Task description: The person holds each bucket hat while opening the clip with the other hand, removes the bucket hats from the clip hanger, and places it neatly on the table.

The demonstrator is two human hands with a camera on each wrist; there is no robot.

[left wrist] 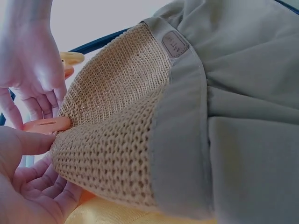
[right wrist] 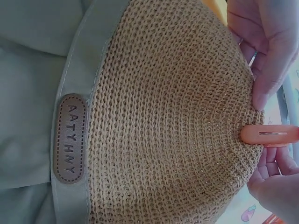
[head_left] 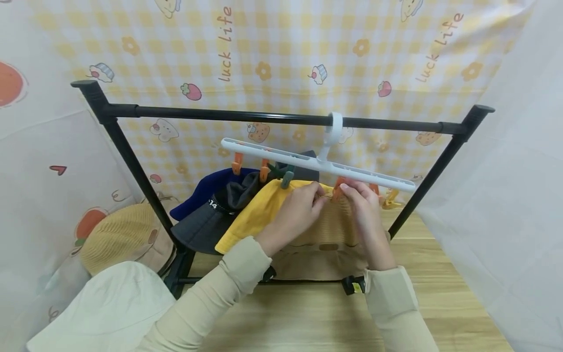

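A straw-coloured knitted bucket hat (head_left: pixel 334 226) with a beige brim and a brown label (right wrist: pixel 71 139) hangs below a white clip hanger (head_left: pixel 281 156). An orange clip (right wrist: pixel 268 134) bites the top of its crown. My left hand (head_left: pixel 299 205) pinches the crown's edge beside that clip, thumb in front and fingers behind. On the clip's other side, my right hand (head_left: pixel 364 208) holds the clip between thumb and fingers, partly hidden behind the crown in the right wrist view. Close to my left hand, a yellow hat (head_left: pixel 259 220) hangs from a green clip (head_left: pixel 287 179).
The hanger hooks over the black rack's bar (head_left: pixel 228 115). Left of the yellow hat hang a dark grey hat (head_left: pixel 200 232) and a blue hat (head_left: pixel 200 193). A second straw hat (head_left: pixel 119 237) and a white hat (head_left: pixel 105 303) lie left of the rack. A yellow clip (head_left: pixel 390 199) hangs at the hanger's right end.
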